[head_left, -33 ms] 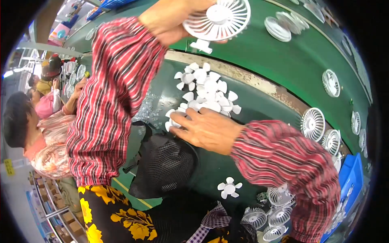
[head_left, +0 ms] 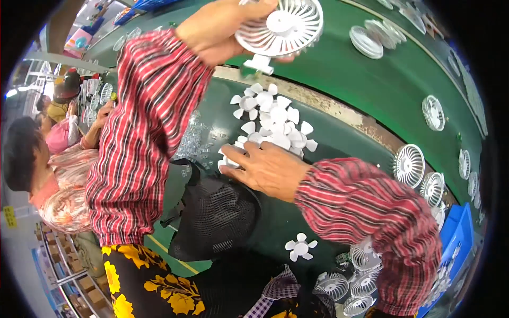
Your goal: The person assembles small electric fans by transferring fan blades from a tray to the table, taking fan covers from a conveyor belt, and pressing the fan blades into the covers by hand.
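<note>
Presently grasping white fan cage (head_left: 282,23) in left hand (head_left: 214,32), beyond blade pile (head_left: 278,115).
Touching near edge of blade pile with right hand (head_left: 269,170); cannot tell whether gripping.

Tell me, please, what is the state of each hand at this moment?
Left hand: closed, holding a white fan.
Right hand: at the edge of the blade pile; whether it grips one cannot be told.

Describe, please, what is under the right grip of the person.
White fan blades partly show around the fingers of the right grip. Whatever lies beneath its palm is covered, so it cannot be seen.
</note>
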A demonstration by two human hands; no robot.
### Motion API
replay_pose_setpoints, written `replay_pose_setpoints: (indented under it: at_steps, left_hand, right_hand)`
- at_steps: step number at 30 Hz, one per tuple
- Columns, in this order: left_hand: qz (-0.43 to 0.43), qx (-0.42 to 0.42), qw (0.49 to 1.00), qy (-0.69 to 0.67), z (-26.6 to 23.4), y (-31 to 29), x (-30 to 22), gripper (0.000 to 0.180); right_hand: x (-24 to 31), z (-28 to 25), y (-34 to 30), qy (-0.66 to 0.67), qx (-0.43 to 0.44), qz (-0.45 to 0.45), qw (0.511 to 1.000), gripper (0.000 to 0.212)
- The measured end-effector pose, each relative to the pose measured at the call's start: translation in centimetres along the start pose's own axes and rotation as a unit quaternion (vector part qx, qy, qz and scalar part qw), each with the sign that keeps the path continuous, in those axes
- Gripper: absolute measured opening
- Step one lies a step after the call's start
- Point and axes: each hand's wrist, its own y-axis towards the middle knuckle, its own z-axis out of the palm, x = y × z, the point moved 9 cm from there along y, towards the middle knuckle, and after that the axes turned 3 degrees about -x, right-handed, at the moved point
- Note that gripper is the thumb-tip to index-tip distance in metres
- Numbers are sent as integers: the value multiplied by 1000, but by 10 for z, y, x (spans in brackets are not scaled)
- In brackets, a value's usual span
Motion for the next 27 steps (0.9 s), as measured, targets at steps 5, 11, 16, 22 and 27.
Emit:
replay_pose_setpoints:
  at_steps: [5,11,16,22,27]
  left_hand:
    - [7,-32,999,40,-39,-51,5,33]
    - [12,-42,998,-37,-62,-52,22,30]
    - [-13,5,994,-106,-40,-37,40,39]
    - [-9,35,998,-56,-6,-41,33,36]
    - [-11,46,998,-38,26,-40,32,34]
  right_hand:
    - [-9,6,7,72,20,48,996,39]
    - [-63,4,-34,570,35,387,724,28]
    - [-68,9,-73,640,48,455,618,29]
    - [-39,0,-122,631,154,503,569,38]
    - [-19,-64,-108,73,49,294,952,31]
